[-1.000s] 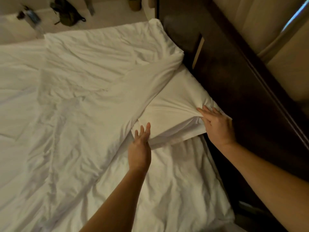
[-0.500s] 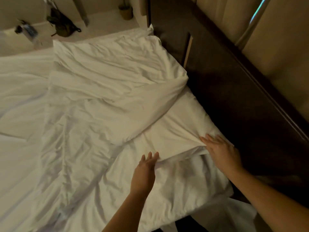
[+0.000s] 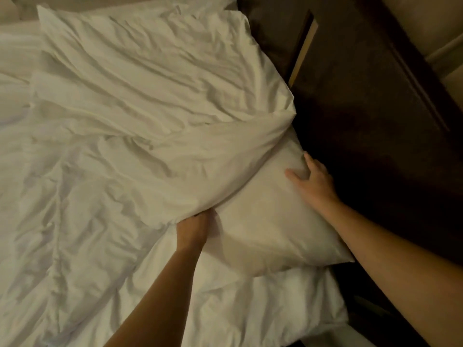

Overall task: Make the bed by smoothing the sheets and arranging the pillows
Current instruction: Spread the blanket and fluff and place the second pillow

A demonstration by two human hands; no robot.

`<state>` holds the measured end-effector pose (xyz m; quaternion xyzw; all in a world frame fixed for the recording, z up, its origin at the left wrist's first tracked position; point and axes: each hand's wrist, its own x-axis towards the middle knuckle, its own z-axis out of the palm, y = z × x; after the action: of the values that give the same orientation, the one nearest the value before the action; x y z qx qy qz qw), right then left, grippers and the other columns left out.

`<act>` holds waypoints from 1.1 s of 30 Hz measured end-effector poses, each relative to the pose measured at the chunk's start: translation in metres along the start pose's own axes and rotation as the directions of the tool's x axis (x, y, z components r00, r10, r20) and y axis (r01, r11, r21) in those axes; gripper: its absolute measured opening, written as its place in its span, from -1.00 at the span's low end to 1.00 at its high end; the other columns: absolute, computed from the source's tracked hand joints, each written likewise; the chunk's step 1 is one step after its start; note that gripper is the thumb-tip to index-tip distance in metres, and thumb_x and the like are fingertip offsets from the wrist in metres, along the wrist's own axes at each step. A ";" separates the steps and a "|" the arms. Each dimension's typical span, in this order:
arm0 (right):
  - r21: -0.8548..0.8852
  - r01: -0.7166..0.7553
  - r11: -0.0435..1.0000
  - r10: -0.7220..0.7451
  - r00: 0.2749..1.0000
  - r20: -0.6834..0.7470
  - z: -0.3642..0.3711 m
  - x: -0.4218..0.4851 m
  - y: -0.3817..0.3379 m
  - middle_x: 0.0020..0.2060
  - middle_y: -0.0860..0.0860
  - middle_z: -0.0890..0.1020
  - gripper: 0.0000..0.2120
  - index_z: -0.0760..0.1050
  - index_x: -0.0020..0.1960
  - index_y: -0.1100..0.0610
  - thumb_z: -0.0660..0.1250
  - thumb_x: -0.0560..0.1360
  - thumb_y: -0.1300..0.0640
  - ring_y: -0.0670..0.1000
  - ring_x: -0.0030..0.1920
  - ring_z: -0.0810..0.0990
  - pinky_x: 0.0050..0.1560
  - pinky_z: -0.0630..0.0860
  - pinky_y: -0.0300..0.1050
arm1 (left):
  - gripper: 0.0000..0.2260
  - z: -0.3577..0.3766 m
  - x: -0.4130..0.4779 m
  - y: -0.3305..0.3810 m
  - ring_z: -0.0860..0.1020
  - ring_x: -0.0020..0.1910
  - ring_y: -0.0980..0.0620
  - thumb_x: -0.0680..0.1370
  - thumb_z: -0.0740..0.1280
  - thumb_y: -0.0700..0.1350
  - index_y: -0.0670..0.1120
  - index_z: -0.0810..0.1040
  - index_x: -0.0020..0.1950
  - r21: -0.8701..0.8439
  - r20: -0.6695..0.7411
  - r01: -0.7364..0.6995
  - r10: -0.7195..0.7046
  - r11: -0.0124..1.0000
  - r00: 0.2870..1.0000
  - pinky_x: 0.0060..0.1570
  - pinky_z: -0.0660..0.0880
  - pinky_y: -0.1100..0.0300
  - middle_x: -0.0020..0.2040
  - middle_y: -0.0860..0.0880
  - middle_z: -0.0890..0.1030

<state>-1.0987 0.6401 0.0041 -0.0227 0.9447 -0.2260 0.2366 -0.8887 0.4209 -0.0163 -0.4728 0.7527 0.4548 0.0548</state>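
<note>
- Pressing down on the white pillow [image 3: 275, 221] with the right hand [image 3: 314, 180], fingers spread wide and flat over its far edge, thumb pointing left.
- Lying plump and mostly smooth at the bed's right side, just beside the dark headboard [image 3: 363, 121], near corner jutting toward the bed's edge.
- Reaching in with the left hand [image 3: 191, 230] at the pillow's left edge, fingers tucked out of sight beneath a fold of cloth; impossible to tell what, if anything, being gripped.
- Draping diagonally over the pillow's upper left part: a rumpled white duvet [image 3: 150, 121], spreading across most of the bed in heavy creases.
- Showing beneath the pillow and both forearms: a wrinkled white sheet [image 3: 225, 309], running to the near edge.
- Standing along the right: the headboard again, carrying a narrow pale strip [image 3: 303, 50] in a slot near its top.
</note>
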 end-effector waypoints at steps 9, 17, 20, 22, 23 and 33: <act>0.399 -0.002 0.917 -0.024 0.998 0.060 0.026 0.023 0.014 0.30 0.01 0.55 -0.40 0.35 0.55 -0.03 0.43 0.56 -0.06 0.04 0.27 0.54 0.14 0.39 -0.29 | -0.26 0.030 0.047 -0.021 0.24 0.58 -0.17 0.46 0.10 0.27 -0.10 0.39 0.56 0.298 0.070 0.072 -0.097 0.952 0.993 0.57 0.03 0.05 0.56 -0.15 0.36; 0.217 0.180 0.959 -0.124 0.960 -0.250 -0.018 0.001 -0.032 -0.17 0.15 0.63 -0.71 0.63 -0.05 0.20 0.31 0.61 -0.02 0.23 -0.13 0.60 -0.13 0.52 0.05 | -0.63 0.033 0.010 0.021 0.39 0.47 -0.15 0.70 0.23 -0.06 -0.11 0.49 0.48 -0.051 -0.070 0.081 -0.084 0.995 0.994 0.27 0.21 0.32 0.46 -0.13 0.50; 0.036 0.272 0.962 -0.242 0.903 -0.354 -0.056 -0.016 -0.068 -0.13 0.19 0.62 -0.72 0.63 -0.02 0.19 0.26 0.64 0.01 0.28 -0.10 0.57 -0.14 0.46 0.04 | -0.62 0.025 -0.009 0.049 0.42 0.46 -0.12 0.72 0.19 -0.01 -0.14 0.49 0.47 -0.262 -0.103 0.056 -0.086 0.963 0.991 0.30 0.25 0.29 0.45 -0.12 0.52; -0.092 0.301 0.949 -0.313 0.866 -0.390 -0.081 -0.031 -0.090 -0.11 0.20 0.62 -0.72 0.64 0.05 0.15 0.24 0.65 0.00 0.29 -0.07 0.58 -0.15 0.44 0.04 | -0.58 0.021 -0.030 0.066 0.46 0.42 -0.12 0.73 0.11 0.05 -0.17 0.50 0.45 -0.334 -0.102 0.029 -0.067 0.942 0.993 0.31 0.31 0.22 0.41 -0.13 0.54; -0.147 0.301 0.942 -0.335 0.854 -0.399 -0.091 -0.040 -0.099 -0.10 0.19 0.63 -0.71 0.65 0.07 0.14 0.24 0.65 -0.01 0.28 -0.07 0.59 -0.16 0.44 0.04 | -0.55 0.021 -0.042 0.071 0.50 0.36 -0.14 0.74 0.08 0.08 -0.20 0.52 0.40 -0.350 -0.080 0.040 -0.073 0.936 0.994 0.28 0.36 0.18 0.35 -0.16 0.58; -0.283 0.233 0.931 -0.349 0.797 -0.493 -0.146 -0.201 -0.092 -0.07 0.13 0.65 -0.71 0.62 0.23 0.02 0.22 0.66 -0.06 0.25 -0.08 0.61 -0.13 0.57 0.08 | -0.50 0.010 -0.179 0.039 0.57 0.28 -0.11 0.69 0.02 0.24 -0.01 0.59 0.32 -0.408 0.122 0.054 -0.004 0.911 0.992 0.28 0.47 0.08 0.26 -0.06 0.64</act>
<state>-0.9927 0.6485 0.2468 -0.1290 0.9760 -0.1572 -0.0777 -0.8243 0.5516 0.0947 -0.4571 0.6285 0.6292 0.0057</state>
